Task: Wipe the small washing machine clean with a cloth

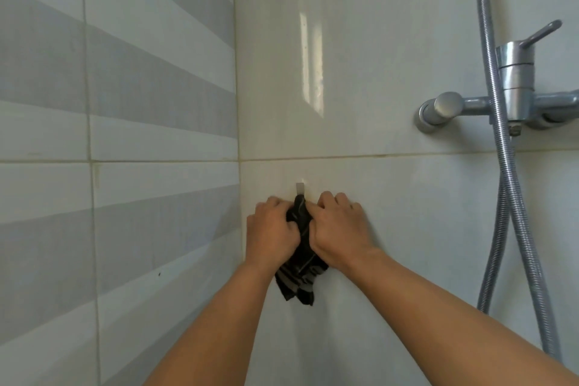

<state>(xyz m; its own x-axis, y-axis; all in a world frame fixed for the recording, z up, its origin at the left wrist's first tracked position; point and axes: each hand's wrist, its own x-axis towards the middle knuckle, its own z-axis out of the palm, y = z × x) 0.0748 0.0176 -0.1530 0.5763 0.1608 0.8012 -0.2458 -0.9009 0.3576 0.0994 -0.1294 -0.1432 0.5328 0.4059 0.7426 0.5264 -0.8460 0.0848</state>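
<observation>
A dark cloth (300, 276) with pale stripes hangs against the white tiled wall, its top at a small clear wall hook (299, 187). My left hand (272, 229) grips the cloth's upper part from the left. My right hand (340, 224) holds it from the right, fingers curled at the top edge just below the hook. The lower end of the cloth dangles free between my forearms. No washing machine is in view.
A chrome shower mixer tap (513, 84) with a lever sits on the wall at right, and two metal shower hoses (507, 213) hang down from it. A grey-and-white striped tiled wall (109, 135) meets the white wall in a corner at left.
</observation>
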